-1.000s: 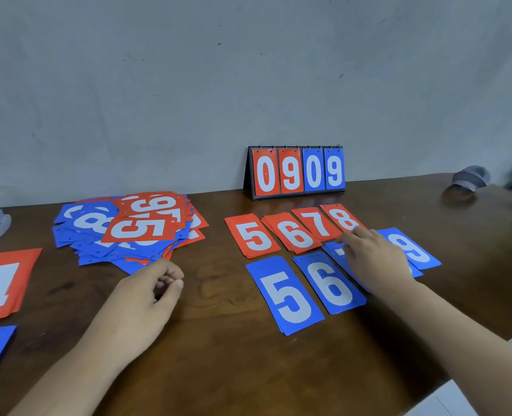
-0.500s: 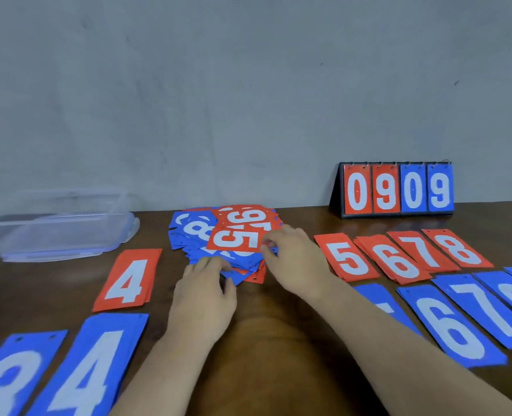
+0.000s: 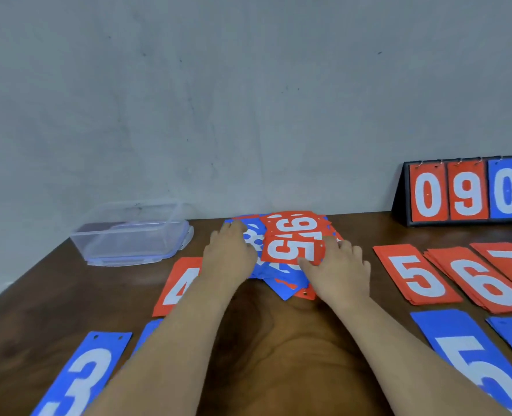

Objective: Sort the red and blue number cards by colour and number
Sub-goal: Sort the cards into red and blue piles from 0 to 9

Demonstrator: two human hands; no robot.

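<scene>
The left hand (image 3: 229, 253) lies flat, fingers relaxed, on the mixed pile (image 3: 274, 279) of cards on the bench (image 3: 278, 340). The right hand (image 3: 339, 273) sets its thumb on the top red 5 card (image 3: 290, 249); I cannot tell whether it grips. The left forearm hides part of the red 4 card (image 3: 175, 285), and the frame's right edge cuts off the scoreboard (image 3: 447, 193).

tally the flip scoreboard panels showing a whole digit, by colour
On the flip scoreboard:
red panels: 2
blue panels: 1
total: 3
</scene>
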